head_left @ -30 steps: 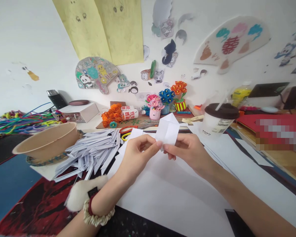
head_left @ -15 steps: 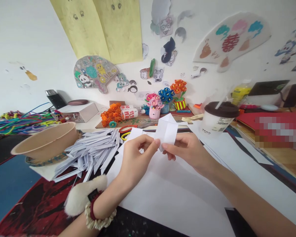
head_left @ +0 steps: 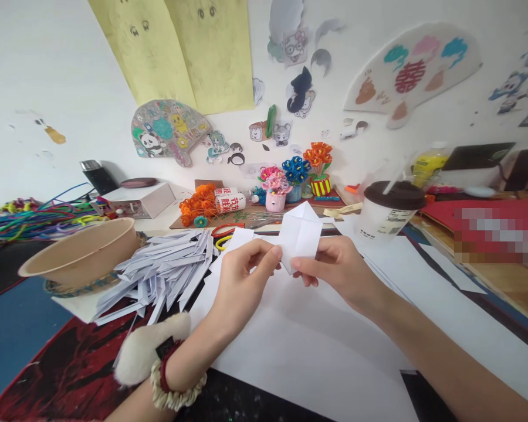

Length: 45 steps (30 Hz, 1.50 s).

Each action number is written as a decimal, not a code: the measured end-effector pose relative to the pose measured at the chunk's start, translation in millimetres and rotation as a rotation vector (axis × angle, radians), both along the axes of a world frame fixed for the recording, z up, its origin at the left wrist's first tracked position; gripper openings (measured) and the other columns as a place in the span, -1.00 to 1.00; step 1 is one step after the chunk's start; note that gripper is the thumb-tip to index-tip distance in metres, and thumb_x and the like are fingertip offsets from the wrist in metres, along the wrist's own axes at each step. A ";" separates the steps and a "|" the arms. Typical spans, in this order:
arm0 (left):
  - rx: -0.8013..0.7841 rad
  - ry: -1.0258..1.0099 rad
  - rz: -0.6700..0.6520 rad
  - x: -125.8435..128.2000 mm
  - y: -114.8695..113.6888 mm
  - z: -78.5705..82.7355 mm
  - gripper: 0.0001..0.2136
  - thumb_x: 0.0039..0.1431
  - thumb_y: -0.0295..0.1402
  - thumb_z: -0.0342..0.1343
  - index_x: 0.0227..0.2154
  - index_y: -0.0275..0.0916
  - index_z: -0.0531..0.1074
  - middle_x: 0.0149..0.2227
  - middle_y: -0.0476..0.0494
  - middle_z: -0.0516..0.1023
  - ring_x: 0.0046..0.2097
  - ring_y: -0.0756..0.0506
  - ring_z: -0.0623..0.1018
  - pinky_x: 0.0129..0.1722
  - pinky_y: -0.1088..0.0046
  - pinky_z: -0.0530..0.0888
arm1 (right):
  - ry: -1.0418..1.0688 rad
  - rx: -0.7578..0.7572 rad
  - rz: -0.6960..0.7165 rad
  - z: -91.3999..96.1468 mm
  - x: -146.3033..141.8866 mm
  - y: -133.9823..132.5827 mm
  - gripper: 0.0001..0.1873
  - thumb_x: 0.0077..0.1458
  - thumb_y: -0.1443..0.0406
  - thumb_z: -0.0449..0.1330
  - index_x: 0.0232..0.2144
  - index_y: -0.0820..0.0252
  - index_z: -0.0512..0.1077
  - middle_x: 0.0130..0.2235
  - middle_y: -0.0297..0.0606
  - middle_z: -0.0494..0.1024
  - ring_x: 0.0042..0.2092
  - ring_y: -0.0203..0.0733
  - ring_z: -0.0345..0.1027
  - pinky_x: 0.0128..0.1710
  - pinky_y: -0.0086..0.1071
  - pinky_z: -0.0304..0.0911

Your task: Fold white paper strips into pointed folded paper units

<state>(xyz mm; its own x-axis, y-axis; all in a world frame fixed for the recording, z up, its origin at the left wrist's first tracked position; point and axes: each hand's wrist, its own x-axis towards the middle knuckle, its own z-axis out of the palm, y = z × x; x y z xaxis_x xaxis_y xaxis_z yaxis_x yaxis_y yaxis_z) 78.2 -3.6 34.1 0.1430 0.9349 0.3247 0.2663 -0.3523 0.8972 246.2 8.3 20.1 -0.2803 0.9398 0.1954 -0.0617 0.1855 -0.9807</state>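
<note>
A small folded white paper piece point(head_left: 300, 232) with a pointed top is held up above the table between both hands. My left hand point(head_left: 242, 284) pinches its lower left edge with thumb and forefinger. My right hand point(head_left: 339, 269) grips its lower right side, fingers curled behind it. Under the hands lies a large white sheet point(head_left: 317, 346). A fluffy white cuff and a scrunchie sit on my left wrist.
A heap of folded white paper strips point(head_left: 167, 271) lies to the left, beside a tan paper bowl point(head_left: 77, 253). Scissors point(head_left: 224, 232) lie behind the hands. A lidded drink cup point(head_left: 389, 214) stands at the right. Small flower pots point(head_left: 290, 181) and a pile of pipe cleaners point(head_left: 35, 218) line the back.
The paper piece has shifted slightly right and up between the fingers. Both hands keep their pinch and stay almost in place.
</note>
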 end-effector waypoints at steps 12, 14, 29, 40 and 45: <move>0.081 0.069 -0.098 1.9 -1.6 -0.2 -0.72 0.24 -0.31 0.00 -0.58 -0.26 0.31 -0.54 0.02 0.35 -0.46 0.04 0.32 -0.44 0.52 0.26 | 0.056 0.004 -0.005 0.8 -0.2 0.0 -0.91 -0.09 0.33 0.27 -0.58 0.22 0.50 -0.57 -0.32 0.48 -0.57 -0.36 0.26 -0.58 -0.42 0.23; 0.035 0.051 -0.112 2.0 -1.8 -0.9 -0.73 0.25 -0.29 -0.01 -0.56 -0.27 0.33 -0.53 0.01 0.37 -0.45 0.03 0.34 -0.44 0.51 0.27 | 0.055 0.012 -0.021 0.7 -0.3 0.1 -0.90 -0.08 0.33 0.26 -0.59 0.22 0.49 -0.57 -0.32 0.48 -0.56 -0.35 0.26 -0.57 -0.42 0.22; -0.027 -0.012 -0.141 5.5 -5.0 -6.1 -0.74 0.23 -0.26 0.05 -0.52 -0.29 0.39 -0.51 -0.02 0.41 -0.47 0.05 0.37 -0.46 0.52 0.31 | 0.109 0.090 -0.039 -0.3 -1.5 0.3 -0.87 -0.04 0.38 0.26 -0.60 0.21 0.48 -0.58 -0.38 0.44 -0.54 -0.40 0.23 -0.58 -0.51 0.19; -0.119 -0.069 -0.190 6.1 -6.4 -3.1 -0.75 0.22 -0.28 0.03 -0.51 -0.31 0.41 -0.49 -0.04 0.42 -0.47 0.04 0.38 -0.45 0.52 0.34 | 0.144 0.092 -0.077 -0.6 -1.6 0.2 -0.86 -0.06 0.39 0.28 -0.61 0.21 0.46 -0.62 -0.40 0.42 -0.55 -0.40 0.25 -0.59 -0.52 0.20; -0.076 -0.034 -0.166 6.2 -5.6 -3.6 -0.76 0.21 -0.27 0.04 -0.49 -0.30 0.40 -0.48 -0.03 0.42 -0.45 0.04 0.38 -0.43 0.52 0.32 | 0.149 0.089 -0.092 -1.0 -1.7 0.9 -0.89 -0.07 0.38 0.28 -0.59 0.22 0.49 -0.60 -0.37 0.44 -0.56 -0.39 0.24 -0.60 -0.51 0.20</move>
